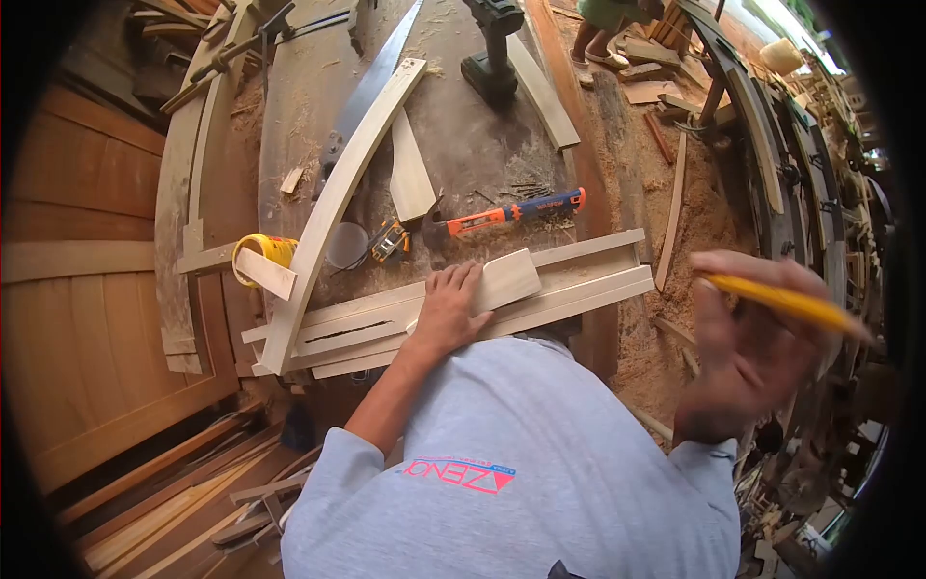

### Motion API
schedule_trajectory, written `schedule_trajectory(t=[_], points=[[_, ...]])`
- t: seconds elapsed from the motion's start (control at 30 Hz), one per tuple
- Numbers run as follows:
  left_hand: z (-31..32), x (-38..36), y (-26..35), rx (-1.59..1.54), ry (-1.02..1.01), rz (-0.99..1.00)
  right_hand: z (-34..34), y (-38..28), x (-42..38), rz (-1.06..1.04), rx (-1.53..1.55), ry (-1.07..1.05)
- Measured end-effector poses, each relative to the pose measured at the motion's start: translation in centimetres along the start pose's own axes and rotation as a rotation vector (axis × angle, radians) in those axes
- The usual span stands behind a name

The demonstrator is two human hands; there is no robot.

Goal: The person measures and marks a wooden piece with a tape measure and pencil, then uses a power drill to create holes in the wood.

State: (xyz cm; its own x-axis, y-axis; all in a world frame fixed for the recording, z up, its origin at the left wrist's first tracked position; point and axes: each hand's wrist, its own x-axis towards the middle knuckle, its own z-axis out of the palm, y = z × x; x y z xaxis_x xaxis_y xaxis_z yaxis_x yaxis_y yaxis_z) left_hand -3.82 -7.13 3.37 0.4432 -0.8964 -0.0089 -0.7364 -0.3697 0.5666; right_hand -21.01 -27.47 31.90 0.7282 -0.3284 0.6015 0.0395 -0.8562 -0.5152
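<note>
My left hand (449, 314) grips a short, pale piece of wood (509, 281) with one shaped end, pressing it against long wooden strips (588, 282) at the bench's near edge. One strip has a dark slot. Off to the right, my right hand (748, 347) is raised in the air, somewhat blurred, and pinches a yellow pencil (786, 301). A long curved wooden piece (352, 183) crosses the strips at their left end. Just beyond my left hand lie an orange and blue hammer (511, 214) and a small yellow and black tape measure (391, 240).
A cordless drill (492, 58), a handsaw (376, 82) and several nails (529, 188) are on the workbench (289, 106). A yellow container (265, 259) stands at left, near a wooden panel door (87, 270). Sawdust and offcuts cover the floor, where a person's legs (598, 43) show.
</note>
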Motion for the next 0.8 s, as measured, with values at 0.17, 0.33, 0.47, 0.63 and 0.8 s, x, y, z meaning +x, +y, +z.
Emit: schedule_trajectory(t=[0.17, 0.33, 0.47, 0.63, 0.8], points=[[-1.2, 0.7, -3.0, -0.1, 0.435, -0.292, 10.9, 7.8, -12.4, 0.938, 0.519, -0.272], [-3.7, 1.8, -7.1, 0.247, 0.338, -0.533, 10.0, 4.6, -14.0, 1.132, 0.764, -0.25], [-4.2, 4.2, -9.1, 0.3, 0.121, -0.557, 8.5, 6.3, -10.6, 0.875, 0.554, -0.318], [-7.3, 1.1, -4.8, -0.134, 0.662, -0.552, 8.8, 6.4, -8.9, 0.616, 0.46, -0.171], [-6.9, -5.0, 4.2, -1.104, 0.469, -0.327, 12.1, 3.5, -11.1, 0.668, 0.542, -0.412]])
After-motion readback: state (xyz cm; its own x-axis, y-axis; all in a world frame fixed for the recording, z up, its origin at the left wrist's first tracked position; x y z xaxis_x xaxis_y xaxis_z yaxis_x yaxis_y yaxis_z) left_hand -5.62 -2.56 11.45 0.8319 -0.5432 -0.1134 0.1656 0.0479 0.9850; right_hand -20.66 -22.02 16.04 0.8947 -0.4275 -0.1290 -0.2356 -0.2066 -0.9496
